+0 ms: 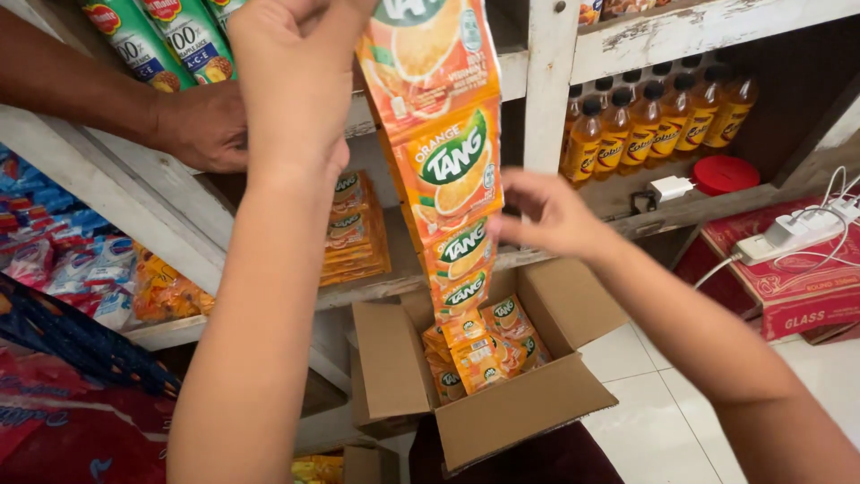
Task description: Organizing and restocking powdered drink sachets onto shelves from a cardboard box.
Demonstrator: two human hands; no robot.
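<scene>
Sachets of orange drink powder hang in one long strip point(452, 179) from your left hand point(291, 63), which pinches its top end high up; your right hand point(546, 215) touches the strip's edge lower down with loose fingers; I judge the work about half done, as the strip's tail and more sachets lie in the open cardboard box point(502, 421); another person's hand point(202, 125) rests on the wooden shelf point(152, 206).

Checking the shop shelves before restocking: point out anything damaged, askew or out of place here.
The white shelf frame has chipped, peeling paint along its edge. A power strip lies loose on a red box, cables trailing. The sachet strip hangs intact into the open carton.
</scene>
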